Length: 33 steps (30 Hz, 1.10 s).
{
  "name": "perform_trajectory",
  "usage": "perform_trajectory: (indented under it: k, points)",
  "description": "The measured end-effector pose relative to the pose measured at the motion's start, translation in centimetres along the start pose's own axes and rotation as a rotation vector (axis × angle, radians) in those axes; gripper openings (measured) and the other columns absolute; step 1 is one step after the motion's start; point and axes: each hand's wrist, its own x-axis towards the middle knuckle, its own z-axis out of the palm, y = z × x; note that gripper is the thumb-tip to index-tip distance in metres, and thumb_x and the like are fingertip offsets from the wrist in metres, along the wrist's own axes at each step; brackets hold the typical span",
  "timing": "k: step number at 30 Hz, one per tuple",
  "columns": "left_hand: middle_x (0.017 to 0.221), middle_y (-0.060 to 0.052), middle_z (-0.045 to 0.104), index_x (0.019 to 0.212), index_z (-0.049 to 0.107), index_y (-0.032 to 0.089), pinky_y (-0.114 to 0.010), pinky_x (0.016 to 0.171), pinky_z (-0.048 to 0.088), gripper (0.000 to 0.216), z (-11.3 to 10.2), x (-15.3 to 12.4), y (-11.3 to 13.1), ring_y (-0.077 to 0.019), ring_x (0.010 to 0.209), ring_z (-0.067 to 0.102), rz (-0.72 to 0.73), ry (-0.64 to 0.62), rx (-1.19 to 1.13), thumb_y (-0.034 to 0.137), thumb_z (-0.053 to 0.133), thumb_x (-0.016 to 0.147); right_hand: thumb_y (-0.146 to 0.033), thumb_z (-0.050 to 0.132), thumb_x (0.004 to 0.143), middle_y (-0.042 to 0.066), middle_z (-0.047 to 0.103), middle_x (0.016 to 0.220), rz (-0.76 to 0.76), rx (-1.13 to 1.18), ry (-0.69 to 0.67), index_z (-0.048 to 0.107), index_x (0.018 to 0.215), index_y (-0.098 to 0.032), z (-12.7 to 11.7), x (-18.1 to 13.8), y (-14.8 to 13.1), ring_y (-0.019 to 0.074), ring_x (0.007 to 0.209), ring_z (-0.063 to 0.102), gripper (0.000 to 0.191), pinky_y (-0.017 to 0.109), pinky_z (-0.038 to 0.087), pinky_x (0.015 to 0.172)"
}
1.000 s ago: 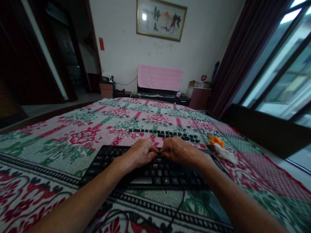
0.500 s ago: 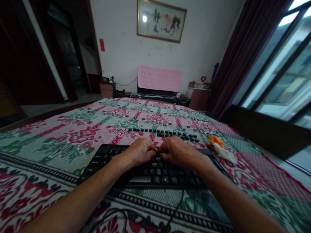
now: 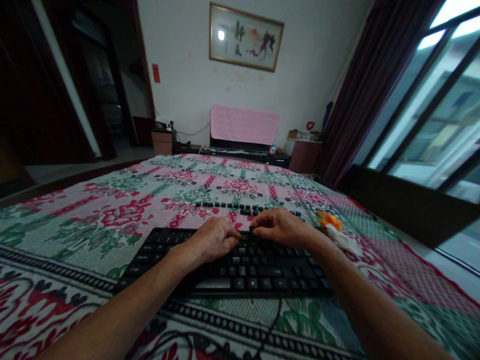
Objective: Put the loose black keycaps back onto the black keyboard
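A black keyboard lies across the patterned cover in front of me. My left hand rests over its upper middle, thumb and fingertips drawn together at the far edge; what they hold, if anything, is hidden. Just to the right, my right hand pinches a small dark keycap between thumb and forefinger, close above the back row. Beyond the keyboard, several loose black keycaps lie in rows on the cover, partly hidden behind my right hand.
A floral bed cover spreads under everything. Right of the keyboard lie an orange item and a crumpled white piece. A black cable runs from the keyboard's near edge towards me. A pink cloth hangs by the far wall.
My right hand has lifted slightly and shifted right, away from my left hand, with a keycap now showing at its fingertips. The left hand stays nearly in place. The view has tilted a little.
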Motion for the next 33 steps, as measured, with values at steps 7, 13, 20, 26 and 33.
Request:
perform_trajectory:
  k: [7, 13, 20, 26, 33]
  points:
    - [0.064, 0.001, 0.058, 0.076, 0.065, 0.023, -0.019, 0.053, 0.029, 0.024, -0.1, 0.1, 0.0, -0.0093, 0.062, 0.049, -0.009, -0.02, -0.035, 0.025, 0.042, 0.072, -0.028, 0.046, 0.071, -0.002, 0.052, 0.063, 0.033, 0.126, -0.149, 0.059, 0.078, -0.014, -0.4, -0.3, -0.1, 0.0066, 0.054, 0.041, 0.021, 0.018, 0.03, 0.048]
    - [0.064, 0.001, 0.058, 0.077, 0.065, 0.024, -0.019, 0.052, 0.029, 0.024, 0.0, 0.0, -0.1, -0.0095, 0.062, 0.049, -0.009, -0.015, -0.021, 0.026, 0.042, 0.072, -0.03, 0.046, 0.071, -0.002, 0.051, 0.061, 0.086, 0.197, -0.195, 0.06, 0.079, -0.014, -0.2, -0.3, 0.3, 0.0059, 0.051, 0.038, 0.022, 0.018, 0.029, 0.047]
    - [0.066, 0.001, 0.06, 0.077, 0.065, 0.023, -0.02, 0.055, 0.031, 0.024, 0.1, 0.2, -0.2, -0.0099, 0.062, 0.05, -0.002, -0.023, -0.058, 0.024, 0.042, 0.071, -0.034, 0.05, 0.069, -0.002, 0.052, 0.061, 0.149, 0.337, -0.202, 0.061, 0.08, -0.016, -0.2, -0.2, -0.1, 0.0062, 0.051, 0.04, 0.024, 0.018, 0.029, 0.045]
    - [0.064, 0.001, 0.06, 0.071, 0.065, 0.021, -0.019, 0.054, 0.03, 0.024, -0.2, 0.1, 0.0, -0.0101, 0.062, 0.05, -0.007, -0.009, -0.031, 0.024, 0.042, 0.07, -0.036, 0.051, 0.069, -0.004, 0.042, 0.052, 0.308, 0.487, -0.212, 0.059, 0.077, -0.015, -0.2, -0.3, -0.1, 0.0046, 0.045, 0.032, 0.024, 0.017, 0.023, 0.04]
    - [0.062, 0.001, 0.059, 0.073, 0.065, 0.022, -0.019, 0.052, 0.028, 0.023, -0.1, 0.0, -0.2, -0.0098, 0.06, 0.048, -0.004, 0.009, -0.024, 0.024, 0.042, 0.069, -0.035, 0.051, 0.069, -0.004, 0.041, 0.053, 0.268, 0.636, -0.252, 0.056, 0.071, -0.014, 0.1, -0.3, 0.8, 0.0038, 0.044, 0.031, 0.022, 0.017, 0.021, 0.04]
